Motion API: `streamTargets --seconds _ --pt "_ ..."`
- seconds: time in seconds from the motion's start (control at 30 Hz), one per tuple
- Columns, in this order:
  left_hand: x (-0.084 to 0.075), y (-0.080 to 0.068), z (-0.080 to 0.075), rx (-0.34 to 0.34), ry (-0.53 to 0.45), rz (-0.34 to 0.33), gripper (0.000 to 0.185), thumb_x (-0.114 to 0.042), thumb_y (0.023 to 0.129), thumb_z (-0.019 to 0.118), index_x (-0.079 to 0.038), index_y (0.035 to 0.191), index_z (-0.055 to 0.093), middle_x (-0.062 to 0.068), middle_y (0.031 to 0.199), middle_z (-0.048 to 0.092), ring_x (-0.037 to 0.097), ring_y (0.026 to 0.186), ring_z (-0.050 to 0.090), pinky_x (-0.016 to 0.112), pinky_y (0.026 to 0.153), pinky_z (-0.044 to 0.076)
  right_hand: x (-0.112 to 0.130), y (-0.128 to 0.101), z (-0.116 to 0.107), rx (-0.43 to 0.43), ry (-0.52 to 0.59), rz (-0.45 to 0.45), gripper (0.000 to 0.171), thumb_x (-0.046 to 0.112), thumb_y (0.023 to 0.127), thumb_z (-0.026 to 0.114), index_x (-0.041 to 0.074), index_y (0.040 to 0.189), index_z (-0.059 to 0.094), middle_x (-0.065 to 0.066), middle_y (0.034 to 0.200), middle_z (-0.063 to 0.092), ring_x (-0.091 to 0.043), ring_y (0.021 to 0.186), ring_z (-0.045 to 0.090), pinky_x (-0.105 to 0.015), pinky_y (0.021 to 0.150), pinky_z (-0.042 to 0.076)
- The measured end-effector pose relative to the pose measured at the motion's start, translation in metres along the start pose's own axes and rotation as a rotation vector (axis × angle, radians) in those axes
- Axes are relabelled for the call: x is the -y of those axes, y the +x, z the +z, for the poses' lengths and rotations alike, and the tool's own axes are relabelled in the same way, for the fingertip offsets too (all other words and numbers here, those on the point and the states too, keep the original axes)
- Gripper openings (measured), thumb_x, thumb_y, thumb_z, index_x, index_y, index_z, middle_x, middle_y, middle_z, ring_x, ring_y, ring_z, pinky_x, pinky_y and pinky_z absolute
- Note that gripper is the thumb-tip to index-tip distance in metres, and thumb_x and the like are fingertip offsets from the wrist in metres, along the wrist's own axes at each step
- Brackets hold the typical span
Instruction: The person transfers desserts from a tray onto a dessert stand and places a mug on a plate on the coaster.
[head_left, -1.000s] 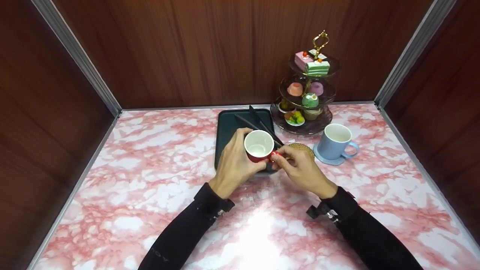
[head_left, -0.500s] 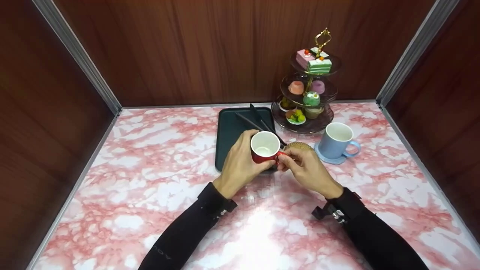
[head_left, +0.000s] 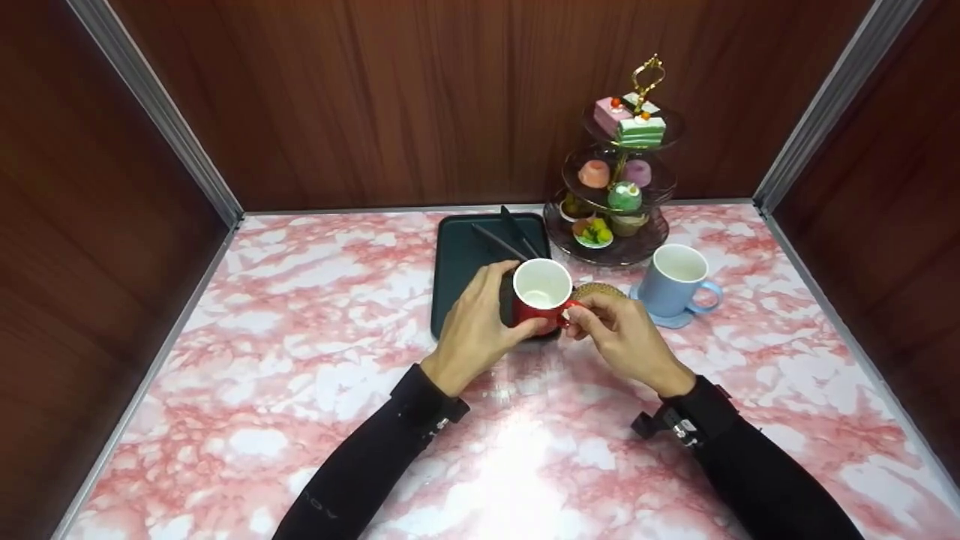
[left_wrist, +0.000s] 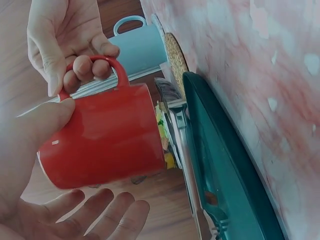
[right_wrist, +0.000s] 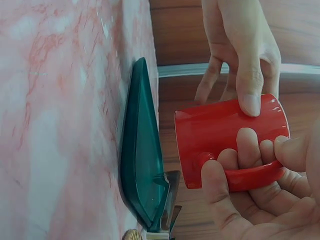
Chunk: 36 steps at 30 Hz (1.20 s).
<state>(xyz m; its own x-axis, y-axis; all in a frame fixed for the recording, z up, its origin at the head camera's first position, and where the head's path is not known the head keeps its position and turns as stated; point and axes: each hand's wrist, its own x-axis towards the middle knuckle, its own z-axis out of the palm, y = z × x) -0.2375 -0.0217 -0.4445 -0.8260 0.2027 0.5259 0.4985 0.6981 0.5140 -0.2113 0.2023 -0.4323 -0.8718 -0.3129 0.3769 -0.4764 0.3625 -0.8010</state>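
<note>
A red mug (head_left: 541, 289) with a white inside is held up over the near right part of the dark green tray (head_left: 459, 259). My left hand (head_left: 480, 322) wraps its side, the thumb in front and the fingers around the far side. In the left wrist view those fingers (left_wrist: 107, 212) look fairly straight beyond the mug's wall. My right hand (head_left: 622, 334) grips the handle (right_wrist: 255, 177), with fingers through the loop and the thumb on it. Beside the right hand, partly hidden, lies a round woven coaster (head_left: 600, 290).
Dark, long-handled tongs (head_left: 517, 232) lie on the tray. Behind stands a three-tier stand (head_left: 656, 244) with cakes and small desserts. A light blue mug (head_left: 670, 289) sits on a blue coaster (head_left: 673, 321) at the right. Wooden walls (head_left: 375, 105) enclose the marbled table (head_left: 300, 315).
Both hands have carried the red mug a little to the right, toward the woven coaster. More of its red side shows now. The grip looks the same.
</note>
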Motion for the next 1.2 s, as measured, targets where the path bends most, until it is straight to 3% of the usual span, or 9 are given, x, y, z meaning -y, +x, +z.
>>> streamTargets --seconds 0.17,0.37,0.57,0.77,1.2 --pt "0.005 0.000 -0.006 0.006 0.040 -0.008 0.082 -0.059 0.063 0.074 -0.027 0.132 0.042 -0.010 0.117 0.051 0.007 0.103 0.053 0.027 0.082 0.049 -0.002 -0.003 -0.007 -0.009 0.004 0.049 0.009 0.018 0.090 0.058 0.014 0.092 0.066 -0.009 0.076 0.067 -0.027 0.070 0.065 -0.026 0.058 0.052" --pt "0.013 0.000 -0.013 -0.015 0.082 -0.007 0.075 -0.060 0.069 0.069 -0.027 0.132 0.044 -0.009 0.116 0.052 0.005 0.102 0.052 0.025 0.083 0.048 -0.006 -0.003 -0.015 -0.038 0.064 0.079 0.014 0.017 0.090 0.058 0.006 0.096 0.066 -0.015 0.078 0.067 -0.033 0.073 0.065 -0.035 0.066 0.056" --pt "0.021 -0.003 -0.021 -0.021 0.137 -0.010 0.070 -0.063 0.072 0.064 -0.031 0.132 0.044 -0.010 0.124 0.049 0.006 0.109 0.049 0.028 0.086 0.049 -0.025 -0.002 -0.023 -0.107 -0.049 0.055 0.019 0.026 0.091 0.056 0.009 0.091 0.066 -0.007 0.073 0.068 -0.022 0.065 0.064 -0.024 0.053 0.049" --pt "0.033 -0.005 -0.027 -0.034 0.161 0.021 0.070 -0.062 0.073 0.063 -0.029 0.132 0.047 -0.006 0.126 0.050 0.012 0.112 0.050 0.035 0.089 0.046 -0.014 -0.004 -0.029 -0.141 -0.091 0.071 0.014 0.022 0.091 0.056 0.013 0.089 0.067 -0.011 0.074 0.068 -0.013 0.065 0.063 -0.020 0.056 0.048" --pt "0.054 -0.016 -0.036 0.011 0.192 0.002 0.071 -0.064 0.073 0.061 -0.029 0.133 0.047 -0.003 0.134 0.045 0.018 0.119 0.045 0.047 0.095 0.038 -0.021 -0.005 -0.038 -0.231 -0.051 0.116 0.020 0.022 0.091 0.057 0.004 0.092 0.066 -0.013 0.077 0.068 -0.031 0.074 0.065 -0.025 0.063 0.052"
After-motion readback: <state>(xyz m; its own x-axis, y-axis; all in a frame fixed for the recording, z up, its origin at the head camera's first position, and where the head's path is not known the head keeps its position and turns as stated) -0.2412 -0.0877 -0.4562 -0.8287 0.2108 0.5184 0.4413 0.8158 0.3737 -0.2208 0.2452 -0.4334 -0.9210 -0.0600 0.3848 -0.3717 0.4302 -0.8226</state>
